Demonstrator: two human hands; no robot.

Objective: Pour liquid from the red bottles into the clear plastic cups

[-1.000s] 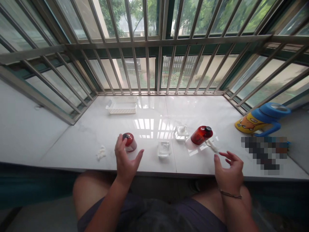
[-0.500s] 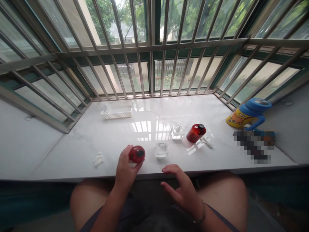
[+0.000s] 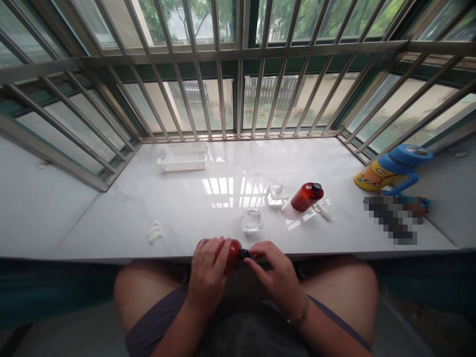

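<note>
My left hand (image 3: 210, 267) is wrapped round a red bottle (image 3: 233, 252), which lies tilted on its side at the front edge of the counter, its neck pointing right. The fingers and thumb of my right hand (image 3: 273, 270) pinch the bottle's black cap (image 3: 244, 254). Just beyond my hands sits a small clear glass jar (image 3: 252, 221). Behind it to the right is a second clear glass container (image 3: 277, 195), and beside that stands another red bottle (image 3: 307, 197) with a black cap.
A white perforated basket (image 3: 184, 161) lies at the back left of the white counter (image 3: 122, 213). Crumpled white tissue (image 3: 154, 232) is at front left. A blue and yellow mug (image 3: 390, 168) stands far right near a blurred patch. Metal bars (image 3: 240, 99) line the window.
My left hand has brought the red bottle down toward me and tipped it rightward. My right hand, apart from it before, has closed on the black cap. The view has shifted slightly.
</note>
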